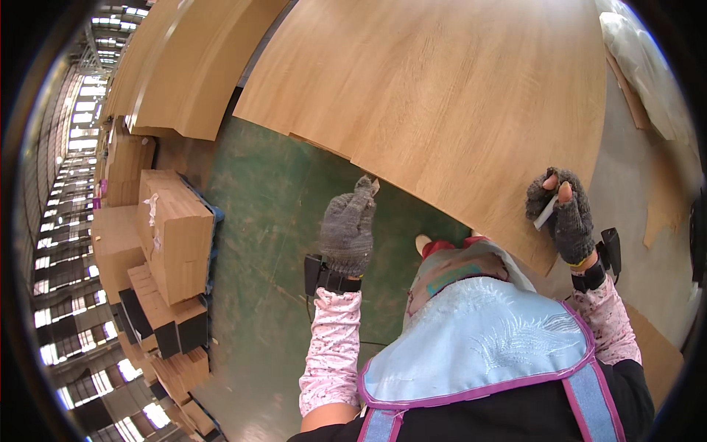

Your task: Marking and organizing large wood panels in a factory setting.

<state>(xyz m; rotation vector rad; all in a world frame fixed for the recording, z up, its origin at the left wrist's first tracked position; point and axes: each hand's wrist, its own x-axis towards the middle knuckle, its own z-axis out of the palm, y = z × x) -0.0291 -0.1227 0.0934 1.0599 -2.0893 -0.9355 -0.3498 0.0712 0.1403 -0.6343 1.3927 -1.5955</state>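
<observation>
A large wood-grain panel (442,96) lies in front of me, its near edge slanting down toward the right. My left hand (347,230), in a grey knitted glove, is closed beside that edge, over the green floor. A small pale bit (375,187) shows at its fingertips, too small to name. Over the panel's near right corner is my right hand (568,221), also gloved, with bare thumb and fingertip showing. Its fingers are curled round a small white flat strip (546,213). Both wrists carry black strapped devices.
Stacked cardboard boxes (177,236) stand on a blue pallet (213,221) to the left. More wood-coloured panels (184,66) are piled at the far left. Clear plastic film (648,66) and torn cardboard (666,199) lie at the right. Green floor (258,295) shows between.
</observation>
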